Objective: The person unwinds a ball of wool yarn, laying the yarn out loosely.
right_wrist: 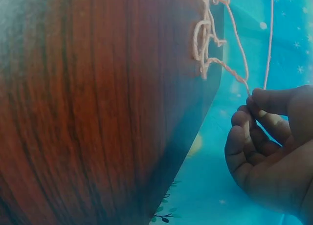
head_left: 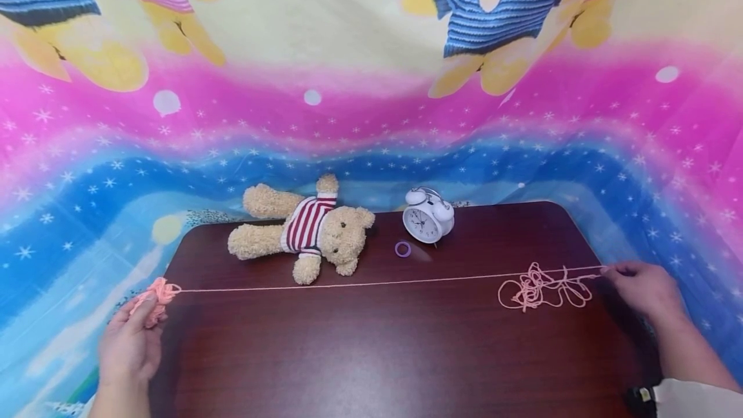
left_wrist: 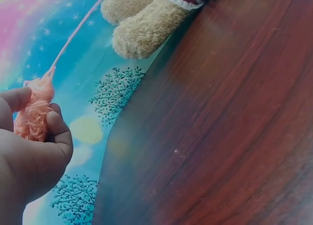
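Note:
A small bundle of pink yarn (left_wrist: 36,110) is gripped between the thumb and fingers of my left hand (head_left: 130,347), beyond the table's left edge. From it a single taut yarn strand (head_left: 348,285) crosses above the table to my right hand (head_left: 647,292). There the thumb and forefinger pinch the strand, just past the right edge. A loose tangle of the same yarn (head_left: 536,289) lies on the table near that hand, and one of its strands also runs to the pinching fingertips (right_wrist: 261,95).
A teddy bear (head_left: 304,231) in a striped shirt lies at the back left of the dark wooden table (head_left: 360,353). A white alarm clock (head_left: 426,218) stands at the back, with a purple ring (head_left: 403,249) in front. A printed cloth (head_left: 348,115) hangs behind.

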Demonstrator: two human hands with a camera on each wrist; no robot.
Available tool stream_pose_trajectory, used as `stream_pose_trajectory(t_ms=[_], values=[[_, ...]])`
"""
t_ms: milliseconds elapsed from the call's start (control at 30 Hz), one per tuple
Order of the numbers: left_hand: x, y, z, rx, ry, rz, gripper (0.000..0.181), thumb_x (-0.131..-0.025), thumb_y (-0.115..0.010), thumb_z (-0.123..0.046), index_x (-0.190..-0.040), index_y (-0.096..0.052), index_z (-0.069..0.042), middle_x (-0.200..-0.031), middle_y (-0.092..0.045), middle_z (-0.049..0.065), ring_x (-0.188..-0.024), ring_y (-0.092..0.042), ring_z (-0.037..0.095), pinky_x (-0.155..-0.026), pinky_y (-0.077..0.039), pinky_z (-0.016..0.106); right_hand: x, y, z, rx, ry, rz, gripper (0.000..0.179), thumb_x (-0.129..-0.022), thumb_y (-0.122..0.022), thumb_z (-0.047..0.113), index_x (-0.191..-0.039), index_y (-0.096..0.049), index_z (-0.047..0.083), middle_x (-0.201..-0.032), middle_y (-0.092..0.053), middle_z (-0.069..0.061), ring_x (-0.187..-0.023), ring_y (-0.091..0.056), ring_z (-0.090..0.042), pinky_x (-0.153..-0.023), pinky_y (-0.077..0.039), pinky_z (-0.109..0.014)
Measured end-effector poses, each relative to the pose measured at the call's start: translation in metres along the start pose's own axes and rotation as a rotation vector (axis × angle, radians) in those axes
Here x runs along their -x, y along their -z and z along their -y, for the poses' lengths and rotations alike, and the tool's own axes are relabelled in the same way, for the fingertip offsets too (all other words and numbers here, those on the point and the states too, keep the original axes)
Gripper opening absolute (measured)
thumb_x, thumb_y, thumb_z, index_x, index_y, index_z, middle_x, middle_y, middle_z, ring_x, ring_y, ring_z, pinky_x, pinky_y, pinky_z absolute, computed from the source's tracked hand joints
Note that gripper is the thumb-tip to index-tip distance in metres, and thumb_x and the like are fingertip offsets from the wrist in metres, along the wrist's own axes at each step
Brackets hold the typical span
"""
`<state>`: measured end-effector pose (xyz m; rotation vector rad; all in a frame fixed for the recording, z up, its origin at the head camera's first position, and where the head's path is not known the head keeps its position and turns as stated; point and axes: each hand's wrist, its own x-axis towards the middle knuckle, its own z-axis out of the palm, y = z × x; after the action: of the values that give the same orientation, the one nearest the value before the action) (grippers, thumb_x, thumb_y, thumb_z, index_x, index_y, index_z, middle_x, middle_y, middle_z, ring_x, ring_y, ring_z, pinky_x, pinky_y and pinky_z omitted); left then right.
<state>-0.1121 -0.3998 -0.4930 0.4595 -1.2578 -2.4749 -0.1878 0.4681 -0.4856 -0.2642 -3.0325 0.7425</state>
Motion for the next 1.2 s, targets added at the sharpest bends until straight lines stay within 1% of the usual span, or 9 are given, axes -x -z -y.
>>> stream_pose_trajectory(t_ms=[200,333,433,533,600,667,867,1067,1200], values=[[0.003,-0.009,0.014,-0.190,0.025,0.101,0.016,-0.104,-0.060,-0.004,-0.107,-0.073,-0.013,-0.097,-0.069,-0.004,-0.079,-0.065,0.008,-0.075,-0.055,0.022,-0.001,-0.012,0.008,0.015,0.101,0.078,0.038,-0.104,-0.061,0.032,-0.112,-0.074,-0.003,-0.119,-0.064,-0.038,-0.106,-0.058,-0.060,-0.080,-0.051,-0.059],[0.006,-0.019,0.023,-0.287,0.031,0.185,0.017,-0.105,-0.060,-0.005,-0.111,-0.070,-0.016,-0.095,-0.069,-0.006,-0.082,-0.066,0.006,-0.078,-0.056,0.021,-0.001,-0.016,0.016,0.035,0.163,0.126,0.029,-0.101,-0.064,0.024,-0.113,-0.075,0.000,-0.104,-0.072,-0.028,-0.082,-0.064,-0.039,-0.071,-0.050,-0.045],[0.009,-0.028,0.027,-0.328,0.021,0.233,0.017,-0.105,-0.059,-0.005,-0.114,-0.068,-0.016,-0.095,-0.071,-0.006,-0.084,-0.066,0.006,-0.079,-0.056,0.021,0.000,-0.015,0.022,0.042,0.195,0.142,0.027,-0.097,-0.067,0.016,-0.117,-0.073,-0.001,-0.102,-0.073,-0.023,-0.076,-0.059,-0.026,-0.067,-0.047,-0.039],[0.011,-0.037,0.030,-0.344,0.019,0.251,0.017,-0.105,-0.059,-0.005,-0.115,-0.067,-0.016,-0.095,-0.072,-0.006,-0.084,-0.067,0.006,-0.080,-0.056,0.021,0.001,-0.013,0.030,0.038,0.226,0.141,0.030,-0.094,-0.069,0.011,-0.119,-0.071,-0.004,-0.103,-0.074,-0.023,-0.083,-0.066,-0.033,-0.070,-0.052,-0.044],[0.013,-0.043,0.032,-0.354,0.023,0.255,0.017,-0.104,-0.060,-0.005,-0.115,-0.067,-0.016,-0.095,-0.071,-0.006,-0.083,-0.067,0.006,-0.080,-0.056,0.022,0.002,-0.011,0.035,0.040,0.244,0.132,0.031,-0.093,-0.071,0.011,-0.119,-0.071,-0.005,-0.102,-0.075,-0.021,-0.090,-0.069,-0.037,-0.073,-0.054,-0.048],[0.014,-0.048,0.034,-0.373,0.032,0.260,0.016,-0.104,-0.061,-0.006,-0.116,-0.067,-0.016,-0.096,-0.070,-0.006,-0.084,-0.067,0.006,-0.080,-0.056,0.021,0.004,-0.010,0.041,0.034,0.258,0.123,0.029,-0.093,-0.072,0.012,-0.116,-0.072,-0.004,-0.099,-0.075,-0.019,-0.089,-0.070,-0.035,-0.075,-0.054,-0.048],[0.018,-0.065,0.042,-0.448,0.039,0.275,0.016,-0.104,-0.064,-0.009,-0.119,-0.064,-0.014,-0.099,-0.072,-0.006,-0.087,-0.067,0.007,-0.081,-0.056,0.021,0.009,-0.009,0.066,0.006,0.261,0.072,0.019,-0.093,-0.076,0.020,-0.101,-0.070,0.004,-0.087,-0.069,-0.002,-0.072,-0.057,-0.013,-0.063,-0.046,-0.031],[0.022,-0.081,0.052,-0.483,0.052,0.279,0.018,-0.102,-0.067,-0.010,-0.120,-0.063,-0.011,-0.098,-0.071,-0.006,-0.087,-0.067,0.008,-0.082,-0.057,0.023,0.017,-0.015,0.096,-0.010,0.327,-0.060,0.021,-0.090,-0.077,0.017,-0.087,-0.057,0.014,-0.069,-0.052,0.003,-0.058,-0.044,-0.013,-0.054,-0.035,-0.028],[0.026,-0.093,0.057,-0.480,0.061,0.280,0.021,-0.101,-0.068,-0.009,-0.122,-0.061,-0.008,-0.097,-0.072,-0.005,-0.086,-0.067,0.009,-0.081,-0.056,0.023,0.019,-0.019,0.115,-0.017,0.366,-0.079,0.021,-0.089,-0.077,0.013,-0.085,-0.056,0.016,-0.069,-0.053,0.004,-0.055,-0.044,-0.011,-0.052,-0.035,-0.028]])
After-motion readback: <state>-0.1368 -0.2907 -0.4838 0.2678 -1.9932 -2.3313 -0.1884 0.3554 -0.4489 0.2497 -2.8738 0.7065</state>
